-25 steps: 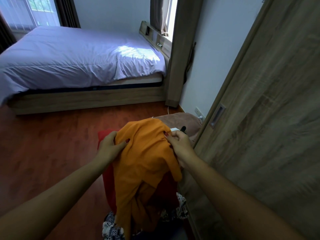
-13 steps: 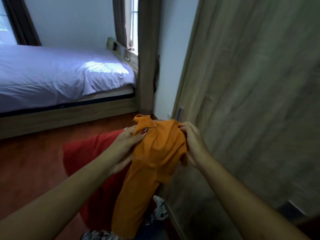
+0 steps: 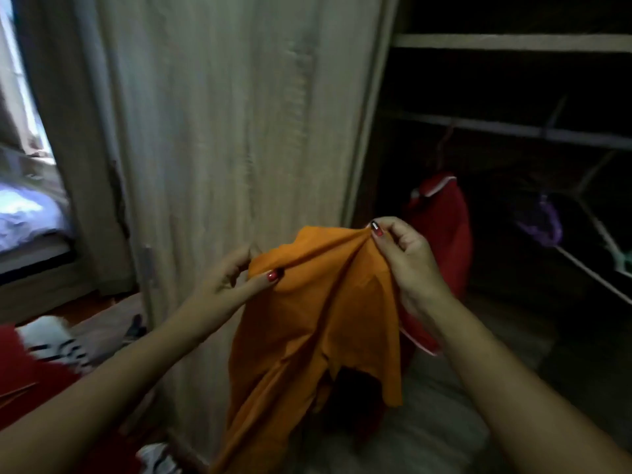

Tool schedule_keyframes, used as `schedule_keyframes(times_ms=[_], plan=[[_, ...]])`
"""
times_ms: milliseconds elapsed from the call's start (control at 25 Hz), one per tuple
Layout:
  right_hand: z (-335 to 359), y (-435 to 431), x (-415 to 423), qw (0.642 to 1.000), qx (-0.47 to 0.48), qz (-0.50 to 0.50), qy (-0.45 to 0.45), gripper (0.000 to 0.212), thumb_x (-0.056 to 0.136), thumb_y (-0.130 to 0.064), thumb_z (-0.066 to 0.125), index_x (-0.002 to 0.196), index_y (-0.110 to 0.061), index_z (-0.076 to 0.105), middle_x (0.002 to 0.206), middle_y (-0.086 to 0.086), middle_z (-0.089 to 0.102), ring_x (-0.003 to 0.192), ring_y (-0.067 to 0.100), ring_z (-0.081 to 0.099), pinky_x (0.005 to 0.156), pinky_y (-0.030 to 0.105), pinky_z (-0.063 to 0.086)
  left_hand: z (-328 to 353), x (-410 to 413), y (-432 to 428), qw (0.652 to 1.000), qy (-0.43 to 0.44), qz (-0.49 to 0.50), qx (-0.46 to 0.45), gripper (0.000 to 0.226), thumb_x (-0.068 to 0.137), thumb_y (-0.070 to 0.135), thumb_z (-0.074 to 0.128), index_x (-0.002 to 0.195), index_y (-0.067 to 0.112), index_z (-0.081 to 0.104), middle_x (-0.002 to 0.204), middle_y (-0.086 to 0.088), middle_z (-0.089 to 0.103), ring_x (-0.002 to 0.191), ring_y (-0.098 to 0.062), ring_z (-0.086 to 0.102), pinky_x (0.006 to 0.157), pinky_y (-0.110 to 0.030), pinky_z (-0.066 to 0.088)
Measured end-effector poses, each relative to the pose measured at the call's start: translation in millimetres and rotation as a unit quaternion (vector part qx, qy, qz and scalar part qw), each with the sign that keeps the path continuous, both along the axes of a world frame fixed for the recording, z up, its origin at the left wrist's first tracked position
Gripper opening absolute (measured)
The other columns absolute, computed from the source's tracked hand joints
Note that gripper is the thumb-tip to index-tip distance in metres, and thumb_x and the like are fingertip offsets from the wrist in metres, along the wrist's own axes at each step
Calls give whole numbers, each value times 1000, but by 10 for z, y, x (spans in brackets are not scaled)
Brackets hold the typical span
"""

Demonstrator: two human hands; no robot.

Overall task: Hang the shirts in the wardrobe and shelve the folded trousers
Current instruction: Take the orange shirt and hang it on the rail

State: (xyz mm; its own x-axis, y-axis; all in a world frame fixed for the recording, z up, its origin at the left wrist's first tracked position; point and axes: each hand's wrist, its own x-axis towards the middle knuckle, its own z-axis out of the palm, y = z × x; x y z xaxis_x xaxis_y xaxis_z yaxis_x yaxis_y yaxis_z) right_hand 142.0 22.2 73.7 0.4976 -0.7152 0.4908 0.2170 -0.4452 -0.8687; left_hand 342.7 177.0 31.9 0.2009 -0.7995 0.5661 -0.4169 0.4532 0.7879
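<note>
- since the earlier frame the view has swung right, off the bed and onto the open wardrobe, and the shirt has come up with both hands.
- the left hand [image 3: 236, 280] pinches a fold of the soft orange cotton shirt [image 3: 321, 323] between thumb and fingers at its upper left edge; the right hand [image 3: 400, 258] pinches the upper right edge, a little higher.
- the shirt is stretched between the two pinches and hangs straight down from them, its long axis vertical, lower part trailing below the forearms.
- the hanging rail [image 3: 513, 130] lies up and to the right of the hands, inside the dark wardrobe; the right hand is the nearer, so the coming move probably leads from that side.
- a red garment [image 3: 441, 213] already hangs just behind the right hand; pale empty hangers [image 3: 588, 213] sit further right.
- the light wood wardrobe door [image 3: 239, 114] stands directly behind the left hand.
- whether a hanger is inside the shirt cannot be told.
</note>
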Motion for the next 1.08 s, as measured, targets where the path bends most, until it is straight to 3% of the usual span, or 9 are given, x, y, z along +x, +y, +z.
schedule_keyframes(times_ms=[120,240,360,440,560,640,800,880,1080], plan=[[102,-200,-730,994,79,-44,-56,15,96,-21,51,91,-22,65,80,-2,66,68,8,63,65,23,54,-19,-510,-346,975,-215,-46,16,28,86,49,56,83,21,55,79,9,58,77,-6,55,75,-17,43],[214,-291,-1245,987,97,-91,-90,16,97,-21,48,91,-20,62,68,-6,64,58,3,62,56,21,53,-258,-828,-677,877,-463,-73,107,43,91,66,28,88,33,55,85,6,60,77,-3,51,83,-24,39],[303,-340,-1663,979,82,-153,-106,15,96,-22,51,86,-23,62,65,-9,57,52,-2,55,52,15,49,-369,-1116,-909,831,-470,-30,295,56,88,71,11,72,33,49,77,6,55,69,-3,51,76,-24,42],[332,-383,-1876,977,69,-177,-101,16,95,-24,52,84,-25,63,68,-8,56,54,-1,54,54,15,50,-372,-1222,-1135,823,-442,17,357,49,97,55,22,71,25,50,75,3,56,70,-9,56,70,-23,44],[333,-422,-2082,979,34,-189,-64,20,95,-27,51,78,-25,62,65,-9,54,56,2,50,54,16,47,-264,-1312,-1387,804,-482,125,325,20,93,36,52,89,18,59,86,1,64,79,-12,64,72,-25,53],[309,-477,-2206,978,15,-204,-39,22,94,-29,51,75,-25,61,62,-10,52,54,1,47,51,15,43,-183,-1358,-1472,789,-529,184,252,28,88,33,60,113,19,58,109,-1,63,97,-13,63,75,-26,54],[232,-618,-2432,969,5,-246,-17,20,93,-23,54,76,-24,63,61,-9,52,50,3,45,47,17,39,24,-1441,-1579,793,-539,214,188,62,89,22,60,144,29,32,155,-12,18,137,-29,35,98,-38,47],[187,-704,-2495,970,7,-244,-17,18,92,-19,55,77,-21,63,54,-8,51,46,4,42,44,17,36,139,-1460,-1614,803,-537,198,167,61,88,21,59,143,28,34,153,-7,24,131,-26,42,91,-34,51],[136,-1059,-2232,955,-72,-261,122,18,91,-14,56,77,-15,66,60,-2,54,50,2,48,49,14,39,497,-1386,-1665,933,-338,121,39,44,81,0,56,122,16,53,118,5,46,104,-12,54,77,-17,49]])
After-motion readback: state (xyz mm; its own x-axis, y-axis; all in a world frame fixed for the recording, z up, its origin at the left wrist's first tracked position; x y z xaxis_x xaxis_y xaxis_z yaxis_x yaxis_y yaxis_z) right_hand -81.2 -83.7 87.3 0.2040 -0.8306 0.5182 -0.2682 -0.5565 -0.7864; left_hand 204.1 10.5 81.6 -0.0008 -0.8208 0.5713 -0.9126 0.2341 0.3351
